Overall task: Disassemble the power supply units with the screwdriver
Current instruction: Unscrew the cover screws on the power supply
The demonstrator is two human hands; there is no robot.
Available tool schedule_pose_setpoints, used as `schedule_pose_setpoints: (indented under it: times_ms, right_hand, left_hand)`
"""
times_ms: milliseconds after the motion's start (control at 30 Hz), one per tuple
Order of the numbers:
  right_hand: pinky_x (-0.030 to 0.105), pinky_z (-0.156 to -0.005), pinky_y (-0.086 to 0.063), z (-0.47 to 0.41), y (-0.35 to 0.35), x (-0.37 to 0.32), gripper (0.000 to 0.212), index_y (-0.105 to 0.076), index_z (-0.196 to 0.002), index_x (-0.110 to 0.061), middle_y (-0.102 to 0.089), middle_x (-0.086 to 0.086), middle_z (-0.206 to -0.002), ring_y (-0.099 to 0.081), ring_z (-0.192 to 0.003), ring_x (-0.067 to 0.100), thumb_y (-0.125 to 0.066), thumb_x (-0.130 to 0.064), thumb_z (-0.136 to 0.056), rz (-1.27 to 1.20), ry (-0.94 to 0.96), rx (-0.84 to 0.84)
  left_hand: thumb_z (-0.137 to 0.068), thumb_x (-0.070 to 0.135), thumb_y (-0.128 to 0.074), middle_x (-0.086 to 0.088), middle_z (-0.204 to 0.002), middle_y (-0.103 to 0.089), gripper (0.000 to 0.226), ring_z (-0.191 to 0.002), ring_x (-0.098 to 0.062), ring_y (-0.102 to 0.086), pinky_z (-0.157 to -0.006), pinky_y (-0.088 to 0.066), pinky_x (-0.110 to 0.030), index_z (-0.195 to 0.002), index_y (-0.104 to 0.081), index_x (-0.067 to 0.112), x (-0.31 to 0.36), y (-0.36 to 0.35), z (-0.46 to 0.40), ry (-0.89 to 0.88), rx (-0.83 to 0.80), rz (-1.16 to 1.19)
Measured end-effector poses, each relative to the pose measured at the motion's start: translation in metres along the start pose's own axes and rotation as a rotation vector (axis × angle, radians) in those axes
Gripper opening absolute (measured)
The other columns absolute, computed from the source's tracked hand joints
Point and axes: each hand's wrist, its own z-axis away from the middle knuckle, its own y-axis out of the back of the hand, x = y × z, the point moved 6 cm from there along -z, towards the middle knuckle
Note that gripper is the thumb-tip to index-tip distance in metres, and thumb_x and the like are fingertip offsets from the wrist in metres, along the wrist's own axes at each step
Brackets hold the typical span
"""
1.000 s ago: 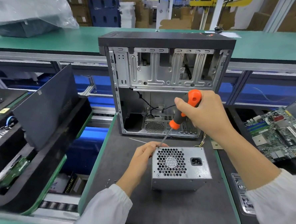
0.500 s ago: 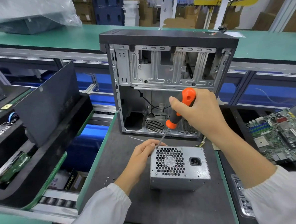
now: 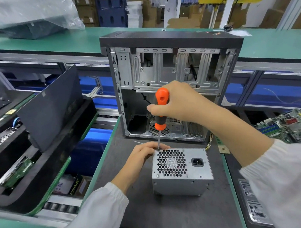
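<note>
Workbench mat, dark grey with a green edge, carried everything for this step. Gutted computer case stood upright at the far end of it, side open, drive cage bare, a few wires hanging inside. Power supply unit sat on the mat just in front of the case, apart from it, fan grille and power socket facing up. Circuit board lay well off to the right on the next station; black trays with parts sat to the left.

Right hand was clenched round the orange-and-black handle of the screwdriver, which was held close to vertical. Shaft ran down to the far-left corner of the grille face, and the tip appeared seated there, though the screw itself was too small to make out. Left hand gripped the unit's far-left edge, fingertips curled over the top beside the shaft, steadying both box and tip.

Step in hand, judged: undoing the first corner screw of the cover. Screw at the near-left corner was still in place, so the task looked barely started. Next move called for steady downward pressure while turning, with the left hand keeping the box from twisting, then picking the loose screw away before shifting to another corner. Slipping out of the screw head toward the left fingers looked like the main risk.
</note>
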Motion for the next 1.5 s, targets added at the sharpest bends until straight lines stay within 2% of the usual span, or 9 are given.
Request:
schedule_pose_setpoints:
  times_ms: [400, 600, 733, 900, 1000, 1133, 1300, 1433, 1500]
  right_hand:
    - [0.023, -0.049, -0.038, -0.020, 0.006, 0.003, 0.008, -0.066, -0.091, -0.016, -0.059, -0.001, -0.062, -0.050, -0.054, 0.014, -0.069, -0.020, -0.085, -0.089, -0.144, -0.680]
    - [0.022, -0.064, -0.051, -0.026, 0.010, 0.000, 0.028, -0.070, -0.102, -0.021, -0.066, -0.003, -0.106, -0.064, -0.085, 0.016, -0.072, -0.004, -0.080, 0.074, -0.169, -0.947]
    - [0.021, -0.062, -0.054, -0.029, 0.006, -0.006, 0.037, -0.066, -0.114, -0.024, -0.067, 0.004, -0.111, -0.069, -0.090, 0.020, -0.077, -0.024, -0.079, 0.164, -0.253, -0.940]
    - [0.025, -0.051, -0.048, -0.034, 0.022, -0.016, 0.084, -0.063, -0.078, -0.010, -0.067, -0.001, -0.050, -0.067, -0.050, 0.013, -0.044, -0.089, -0.060, 0.534, -0.306, -0.610]
    - [0.028, -0.050, -0.036, -0.037, 0.024, -0.026, 0.080, -0.060, -0.068, -0.011, -0.055, -0.004, -0.037, -0.061, -0.051, 0.016, -0.024, -0.080, -0.082, 0.745, -0.196, -0.437]
    - [0.028, -0.051, -0.037, -0.034, 0.012, -0.029, 0.059, -0.062, -0.084, -0.008, -0.066, 0.005, -0.067, -0.064, -0.070, 0.023, -0.031, -0.055, -0.098, 0.789, -0.139, -0.561]
    - [0.026, -0.060, -0.039, -0.031, 0.020, -0.042, 0.021, -0.057, -0.109, -0.023, -0.049, -0.016, -0.077, -0.051, -0.073, 0.007, -0.054, -0.038, -0.094, 0.683, -0.031, -0.606]
    - [0.028, -0.072, -0.041, -0.027, 0.022, -0.053, 0.025, -0.059, -0.108, -0.035, -0.045, -0.023, -0.087, -0.049, -0.083, 0.004, -0.066, -0.024, -0.088, 0.566, 0.048, -0.643]
    - [0.023, -0.067, -0.041, -0.028, 0.020, -0.056, 0.024, -0.059, -0.107, -0.036, -0.049, -0.023, -0.087, -0.051, -0.082, 0.001, -0.068, -0.039, -0.085, 0.546, 0.076, -0.607]
  left_hand:
    - [-0.077, 0.006, -0.044, -0.008, -0.116, -0.070, 0.042, -0.115, -0.016, -0.063, -0.097, -0.045, -0.022, -0.116, -0.062, 0.004, 0.023, 0.002, -0.007, 0.068, -0.172, -0.178]
    - [-0.097, 0.014, -0.055, -0.006, -0.122, -0.068, 0.030, -0.119, -0.019, -0.061, -0.100, -0.048, -0.032, -0.125, -0.059, 0.008, 0.056, -0.002, -0.017, -0.043, -0.306, -0.226]
    - [-0.097, 0.012, -0.054, -0.008, -0.102, -0.075, 0.021, -0.104, -0.018, -0.069, -0.092, -0.050, -0.025, -0.110, -0.069, 0.003, 0.073, -0.003, -0.023, -0.131, -0.232, -0.218]
    - [-0.096, 0.006, -0.056, -0.008, -0.090, -0.076, 0.018, -0.090, -0.016, -0.072, -0.080, -0.052, -0.021, -0.098, -0.072, -0.001, 0.074, 0.003, -0.030, -0.148, -0.217, -0.245]
    - [-0.094, 0.006, -0.057, -0.009, -0.088, -0.076, 0.017, -0.090, -0.019, -0.073, -0.079, -0.054, -0.022, -0.097, -0.073, 0.000, 0.072, 0.005, -0.033, -0.129, -0.223, -0.210]
    - [-0.091, 0.005, -0.061, -0.010, -0.086, -0.076, 0.014, -0.088, -0.017, -0.073, -0.078, -0.055, -0.023, -0.096, -0.073, -0.001, 0.070, 0.006, -0.036, -0.116, -0.249, -0.171]
    - [-0.086, 0.008, -0.064, -0.016, -0.096, -0.075, 0.023, -0.094, -0.027, -0.072, -0.083, -0.054, -0.026, -0.105, -0.070, -0.003, 0.083, 0.004, -0.043, -0.098, -0.411, -0.066]
    - [-0.091, 0.013, -0.059, -0.016, -0.100, -0.074, 0.024, -0.099, -0.028, -0.071, -0.086, -0.052, -0.025, -0.108, -0.071, 0.002, 0.081, 0.008, -0.035, -0.096, -0.415, -0.020]
    - [-0.090, 0.016, -0.061, -0.015, -0.097, -0.075, 0.022, -0.098, -0.028, -0.071, -0.086, -0.053, -0.025, -0.104, -0.073, 0.005, 0.079, 0.010, -0.032, -0.098, -0.374, -0.011]
